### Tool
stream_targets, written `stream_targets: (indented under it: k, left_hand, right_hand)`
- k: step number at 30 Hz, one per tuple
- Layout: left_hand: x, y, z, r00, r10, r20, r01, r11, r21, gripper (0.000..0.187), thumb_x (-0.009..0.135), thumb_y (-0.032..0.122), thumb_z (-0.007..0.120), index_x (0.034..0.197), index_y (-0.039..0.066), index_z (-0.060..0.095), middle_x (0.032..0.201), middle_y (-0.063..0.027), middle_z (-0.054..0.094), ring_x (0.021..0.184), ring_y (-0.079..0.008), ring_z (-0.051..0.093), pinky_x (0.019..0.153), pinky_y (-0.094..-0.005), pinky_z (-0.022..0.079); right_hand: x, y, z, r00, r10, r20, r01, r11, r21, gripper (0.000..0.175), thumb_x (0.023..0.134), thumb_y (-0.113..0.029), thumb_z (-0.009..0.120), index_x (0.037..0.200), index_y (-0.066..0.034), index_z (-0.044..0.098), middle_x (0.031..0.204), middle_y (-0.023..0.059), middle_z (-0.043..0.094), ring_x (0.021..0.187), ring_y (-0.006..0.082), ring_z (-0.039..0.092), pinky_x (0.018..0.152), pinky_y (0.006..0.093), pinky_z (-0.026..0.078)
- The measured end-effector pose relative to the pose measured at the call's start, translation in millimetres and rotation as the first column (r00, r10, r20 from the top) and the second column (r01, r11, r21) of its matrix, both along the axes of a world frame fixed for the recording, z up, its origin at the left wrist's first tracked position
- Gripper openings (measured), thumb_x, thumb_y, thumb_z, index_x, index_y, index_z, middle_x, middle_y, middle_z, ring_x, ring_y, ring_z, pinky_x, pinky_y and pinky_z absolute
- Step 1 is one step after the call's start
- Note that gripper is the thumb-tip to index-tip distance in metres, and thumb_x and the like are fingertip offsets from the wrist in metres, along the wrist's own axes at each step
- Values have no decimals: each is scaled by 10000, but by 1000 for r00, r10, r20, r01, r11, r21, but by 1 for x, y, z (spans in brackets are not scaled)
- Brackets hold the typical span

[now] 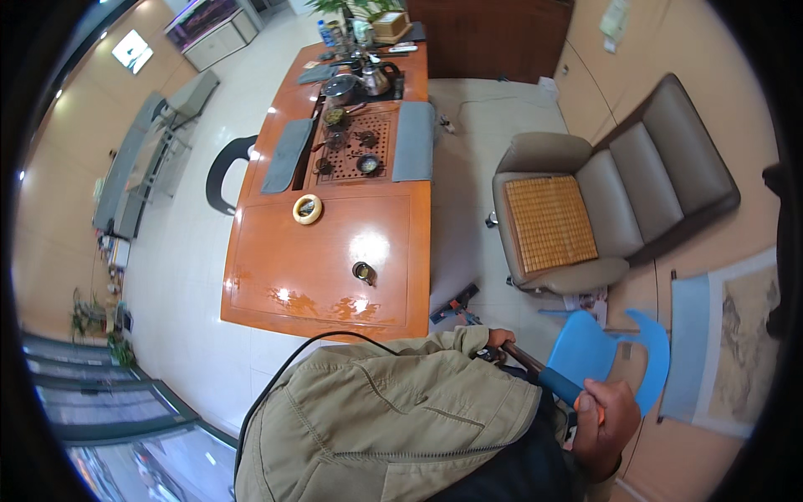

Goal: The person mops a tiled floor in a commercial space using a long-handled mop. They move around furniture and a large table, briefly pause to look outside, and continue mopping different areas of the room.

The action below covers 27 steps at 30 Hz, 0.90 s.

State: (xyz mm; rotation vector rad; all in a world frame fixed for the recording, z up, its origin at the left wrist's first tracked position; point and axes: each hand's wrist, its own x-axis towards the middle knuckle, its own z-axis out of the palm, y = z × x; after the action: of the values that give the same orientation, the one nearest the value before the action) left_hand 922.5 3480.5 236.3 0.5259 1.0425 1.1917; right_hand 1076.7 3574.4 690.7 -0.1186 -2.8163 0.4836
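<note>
My right hand [607, 421] grips the upper end of a long floor-cleaning tool's handle [561, 384], which has a teal grip and an orange tip. Farther down the shaft, my left hand [499, 339] is closed around it, partly hidden by my jacket sleeve. The tool's dark, wide head [454, 304], with orange parts at its joint, rests on the pale tile floor near the corner of a glossy wooden tea table [326, 251]. Whether it is a broom or a mop, I cannot tell.
A grey-brown padded armchair [646, 176] with a woven seat mat [551, 223] stands right of the table. A blue plastic chair [580, 345] is close to my right hand. The table bears a glass cup [362, 272], an ashtray [307, 209] and a slotted tea tray [351, 169].
</note>
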Motion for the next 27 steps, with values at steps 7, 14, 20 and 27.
stream_targets:
  k: [7,14,20,27]
  left_hand:
    - [-22,27,-24,915,153,-373,-115,986,122,359,952,369,538,891,56,704,752,-110,641,631,-231,581,575,-403,487]
    - [0,96,-1,939,341,52,-308,897,-316,479,921,407,448,699,23,626,648,-152,585,578,-267,525,569,-411,455]
    - [34,93,-30,711,680,179,-515,677,-526,406,880,442,565,716,71,579,640,-111,516,664,-273,531,718,-454,478]
    - [76,49,-60,574,800,172,-626,565,-537,363,932,386,587,849,32,599,743,-138,560,712,-289,562,758,-494,545]
  right_hand:
    - [-52,79,-3,948,276,-157,-311,906,-288,192,829,-64,702,1017,-28,684,733,113,630,597,289,600,546,380,460]
    - [-83,194,-12,842,501,-200,-537,814,-220,272,767,-57,743,1034,-81,702,733,50,631,560,239,580,519,358,439]
    - [-110,236,-20,631,743,-223,-765,550,-335,350,737,-58,787,1077,-86,708,734,36,595,556,217,581,488,350,427]
    - [-137,254,-49,614,784,-88,-736,529,-421,296,792,-20,714,1087,-48,698,781,98,610,640,289,600,560,402,468]
